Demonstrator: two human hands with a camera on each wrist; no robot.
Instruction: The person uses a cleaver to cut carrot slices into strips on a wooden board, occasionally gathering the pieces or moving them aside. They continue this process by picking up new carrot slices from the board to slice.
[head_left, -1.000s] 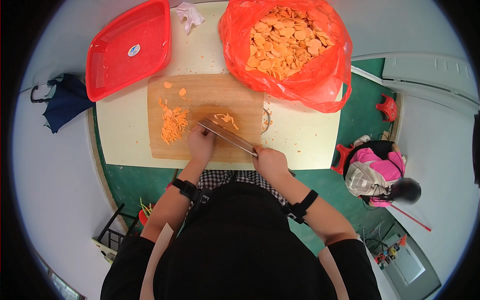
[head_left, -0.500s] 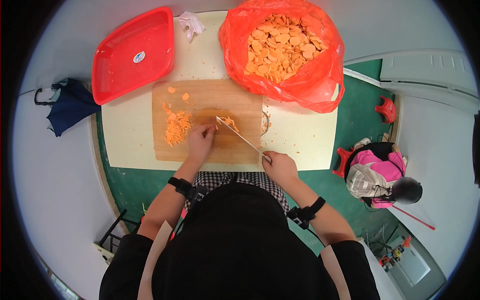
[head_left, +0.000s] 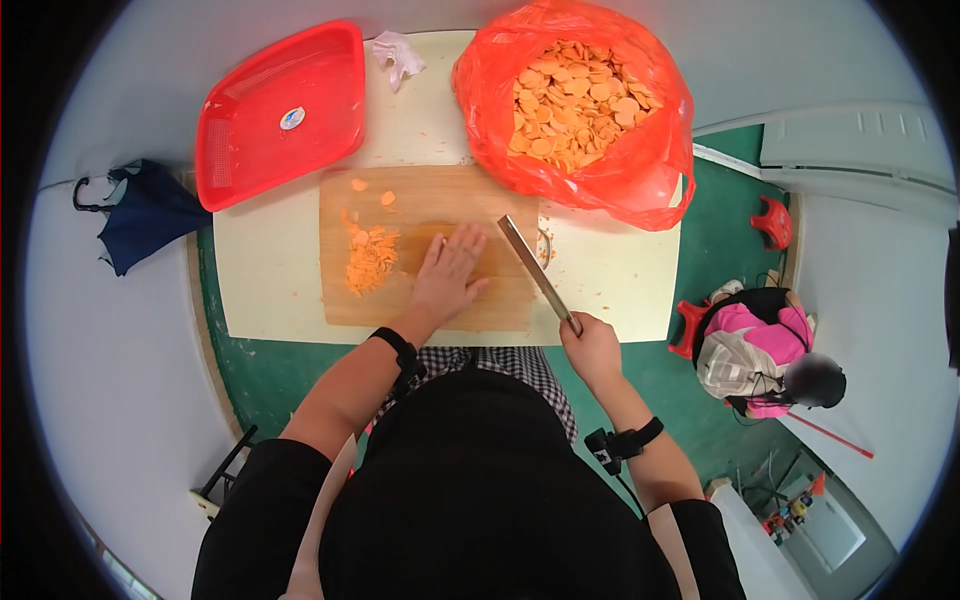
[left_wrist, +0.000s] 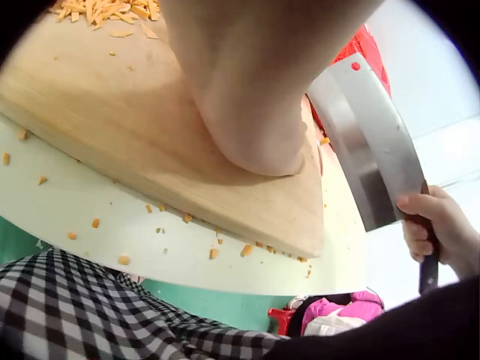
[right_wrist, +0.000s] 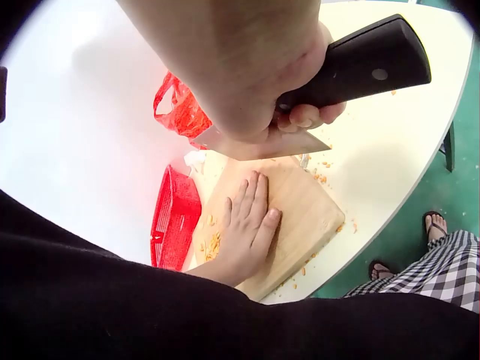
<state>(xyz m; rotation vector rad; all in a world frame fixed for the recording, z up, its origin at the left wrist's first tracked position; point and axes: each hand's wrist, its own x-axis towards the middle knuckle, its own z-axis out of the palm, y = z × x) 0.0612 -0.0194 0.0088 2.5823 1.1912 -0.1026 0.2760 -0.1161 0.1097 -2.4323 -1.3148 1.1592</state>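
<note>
The left hand point(head_left: 447, 277) lies with its fingers stretched out on the wooden cutting board point(head_left: 430, 190), to the right of a pile of orange shreds point(head_left: 371, 262). In the right wrist view that left hand point(right_wrist: 246, 232) is flat, palm down. The right hand point(head_left: 593, 348) grips a cleaver by its handle; the blade point(head_left: 535, 268) is raised over the board's right edge. In the left wrist view the broad cleaver blade point(left_wrist: 369, 139) and the right hand point(left_wrist: 442, 225) round its dark handle show. Two orange slices point(head_left: 387, 198) lie near the board's top left.
A red plastic bag point(head_left: 640, 190) full of orange slices stands behind the board's right side. A red basket point(head_left: 290, 165) sits at the back left, with a crumpled tissue point(head_left: 398, 58) beside it. Orange bits are scattered on the table point(head_left: 270, 290). Another person point(head_left: 750, 345) is at the right.
The left hand has moved right and spread flat where small shreds lay near the board's middle. The right hand has carried the cleaver away to the right.
</note>
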